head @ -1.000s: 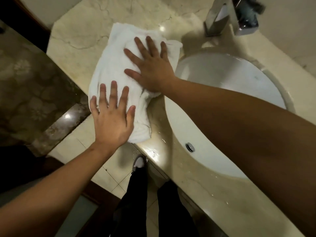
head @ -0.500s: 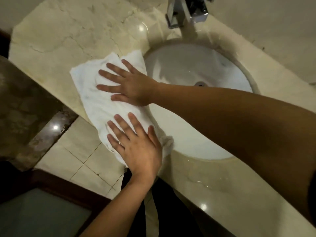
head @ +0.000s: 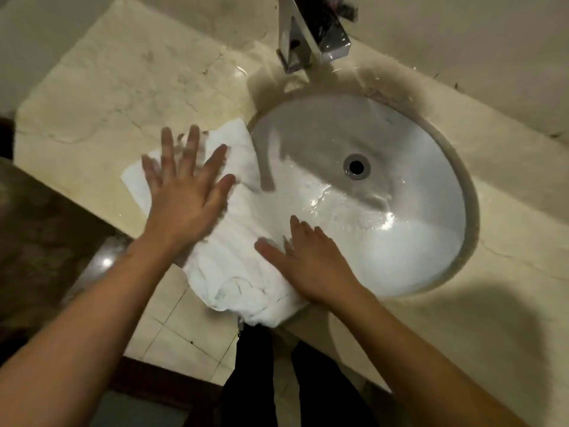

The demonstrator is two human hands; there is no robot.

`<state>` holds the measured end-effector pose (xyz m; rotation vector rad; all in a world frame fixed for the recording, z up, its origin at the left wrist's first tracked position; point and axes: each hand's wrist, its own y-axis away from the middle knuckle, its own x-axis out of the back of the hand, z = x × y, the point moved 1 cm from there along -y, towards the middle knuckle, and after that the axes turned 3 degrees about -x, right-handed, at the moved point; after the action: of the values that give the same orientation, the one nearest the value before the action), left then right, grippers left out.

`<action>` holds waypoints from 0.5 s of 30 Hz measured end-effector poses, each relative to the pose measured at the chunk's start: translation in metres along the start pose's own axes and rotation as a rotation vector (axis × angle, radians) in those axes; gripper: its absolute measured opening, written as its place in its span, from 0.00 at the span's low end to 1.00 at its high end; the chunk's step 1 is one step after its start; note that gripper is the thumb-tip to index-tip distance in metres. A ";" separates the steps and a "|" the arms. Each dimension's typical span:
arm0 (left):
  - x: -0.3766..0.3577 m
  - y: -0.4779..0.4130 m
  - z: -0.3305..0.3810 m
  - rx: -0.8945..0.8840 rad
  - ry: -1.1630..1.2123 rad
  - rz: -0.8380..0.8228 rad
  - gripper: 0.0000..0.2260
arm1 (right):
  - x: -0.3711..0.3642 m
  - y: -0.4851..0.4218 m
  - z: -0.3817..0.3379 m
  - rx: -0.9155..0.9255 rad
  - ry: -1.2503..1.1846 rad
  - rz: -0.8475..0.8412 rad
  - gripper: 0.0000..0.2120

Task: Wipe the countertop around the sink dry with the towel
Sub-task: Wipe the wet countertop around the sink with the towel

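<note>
**Friend:** So, where is the towel (head: 234, 260) sitting right now?

**Me:** It's spread on the countertop (head: 123, 87) at the left front of the sink (head: 437, 260). Its far edge runs right along the rim. Its near end is bunched up and hangs over the counter's front edge.

**Friend:** And your hands?

**Me:** Neither one grasps it. My left hand (head: 184, 195) lies flat on the far part, fingers straight and spread. My right hand (head: 311, 266) presses flat on the near part, just beside the rim. It's palms only, with nothing curled round the cloth.

**Friend:** What worries you, then?

**Me:** Three things, I'd guess. With flat palms the cloth can stay put while my hands slide over it, and then the marble underneath stays wet. The bunched end overhangs the floor tiles (head: 172, 328), so a stroke toward me could drag the whole lot off the edge. And there's water (head: 369, 211) glinting in the sink. If the edge by the rim drops in, it soaks up, and I'd be smearing wet back onto the counter.

**Friend:** Much left to do?

**Me:** Plenty, by my reckoning. There's the strip behind the sink around the faucet (head: 311, 35), where a wet glint shows beside its base, and the whole right side.
</note>
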<state>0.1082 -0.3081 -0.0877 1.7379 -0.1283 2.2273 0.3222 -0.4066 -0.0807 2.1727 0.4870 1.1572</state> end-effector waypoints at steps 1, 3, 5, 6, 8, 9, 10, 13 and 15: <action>-0.004 -0.012 -0.007 -0.134 -0.054 -0.050 0.27 | -0.013 0.009 -0.003 0.036 0.041 0.052 0.48; -0.013 -0.022 -0.017 -0.324 -0.146 -0.093 0.27 | -0.036 0.024 -0.015 0.112 0.171 0.237 0.41; -0.017 -0.025 -0.025 -0.376 -0.179 -0.069 0.26 | -0.055 0.031 -0.026 0.139 0.245 0.449 0.31; -0.018 -0.025 -0.029 -0.383 -0.186 -0.055 0.26 | -0.061 0.033 -0.031 0.139 0.249 0.510 0.27; -0.016 -0.027 -0.035 -0.411 -0.217 -0.038 0.25 | -0.065 0.032 -0.043 0.191 0.210 0.598 0.24; -0.015 -0.030 -0.040 -0.434 -0.231 -0.033 0.25 | -0.065 0.032 -0.051 0.216 0.193 0.607 0.24; -0.013 -0.033 -0.046 -0.461 -0.239 -0.032 0.25 | -0.066 0.032 -0.060 0.229 0.192 0.612 0.24; -0.003 -0.042 -0.071 -0.530 -0.248 -0.060 0.27 | -0.079 0.035 -0.093 0.250 0.200 0.586 0.26; 0.004 -0.050 -0.088 -0.592 -0.265 -0.079 0.28 | -0.096 0.032 -0.107 0.210 0.213 0.561 0.30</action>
<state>0.0402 -0.2373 -0.1132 1.6397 -0.6872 1.6552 0.1809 -0.4475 -0.0721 2.4636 0.0786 1.7123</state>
